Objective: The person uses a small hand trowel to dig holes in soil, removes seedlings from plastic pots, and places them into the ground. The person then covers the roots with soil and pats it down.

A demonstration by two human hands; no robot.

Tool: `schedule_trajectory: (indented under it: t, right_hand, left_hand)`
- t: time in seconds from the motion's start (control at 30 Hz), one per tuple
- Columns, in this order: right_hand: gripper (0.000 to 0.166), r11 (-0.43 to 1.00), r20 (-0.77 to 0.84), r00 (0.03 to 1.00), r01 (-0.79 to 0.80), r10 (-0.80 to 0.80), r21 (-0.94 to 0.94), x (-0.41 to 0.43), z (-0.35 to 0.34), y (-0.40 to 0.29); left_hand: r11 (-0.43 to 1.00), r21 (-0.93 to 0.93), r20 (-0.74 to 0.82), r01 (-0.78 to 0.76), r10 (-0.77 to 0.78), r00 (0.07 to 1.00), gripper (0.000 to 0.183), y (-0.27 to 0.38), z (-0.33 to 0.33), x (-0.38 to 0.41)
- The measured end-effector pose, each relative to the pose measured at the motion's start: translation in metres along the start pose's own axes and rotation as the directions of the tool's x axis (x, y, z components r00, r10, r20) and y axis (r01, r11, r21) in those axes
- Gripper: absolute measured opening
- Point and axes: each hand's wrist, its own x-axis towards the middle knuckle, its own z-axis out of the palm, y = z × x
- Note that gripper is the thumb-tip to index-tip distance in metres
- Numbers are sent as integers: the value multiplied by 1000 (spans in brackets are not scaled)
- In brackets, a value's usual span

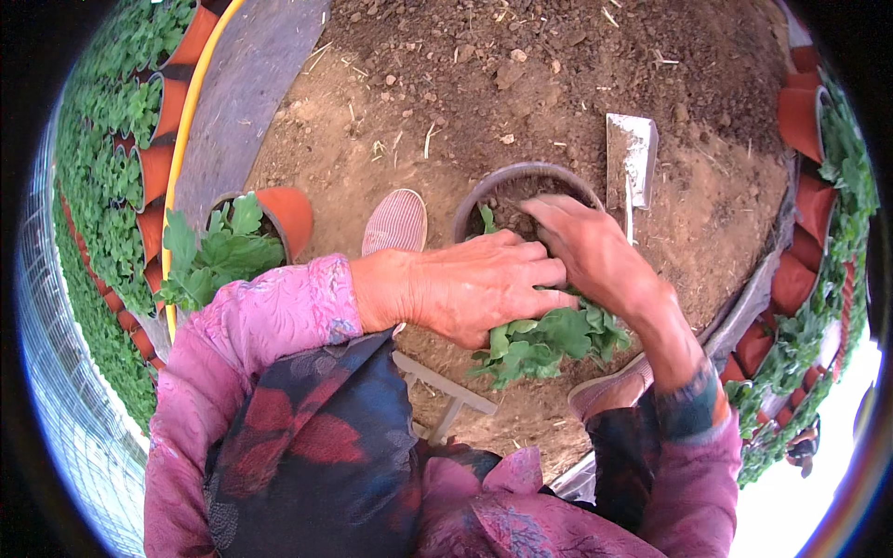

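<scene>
A round plant pot (534, 169) holding soil stands on the ground before me. My left hand (474, 282) lies across its near side, back up, over a leafy green plant (551, 342) whose leaves spread out below both hands. Its fingertips are hidden from view, so I cannot see whether they grip the stems. Slightly blurred, my right hand (582, 240) reaches over the pot's right rim, fingers bent down at the soil. A few leaves also show inside the pot, by my left hand's knuckles.
A metal scoop or trowel blade (631, 160) lies right of the pot. An orange pot (287, 220) with a leafy plant stands left, beside my shoe (395, 223). Rows of potted plants line both sides. A yellow hose (183, 146) runs along the left. Loose soil (516, 63) spreads ahead.
</scene>
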Motion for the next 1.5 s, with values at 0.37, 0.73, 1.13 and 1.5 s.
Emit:
schedule_trajectory:
  t: [0.37,0.73,1.13,1.5]
  right_hand:
    - [19,960,163,946,-278,280,-34,-25,-34,-6]
    - [27,960,-130,967,-189,218,205,0,-7,-3]
    - [39,976,339,929,-193,150,98,32,-11,15]
    - [21,642,148,718,-681,680,353,-108,-30,35]
  left_hand:
    - [997,-45,-115,-67,62,991,60,-9,7,-4]
    - [997,-82,-117,-7,-2,993,60,-10,0,-2]
    - [970,-240,-158,-24,-14,987,56,-19,-1,-1]
    - [775,-622,-243,109,-323,915,36,-39,-21,-16]
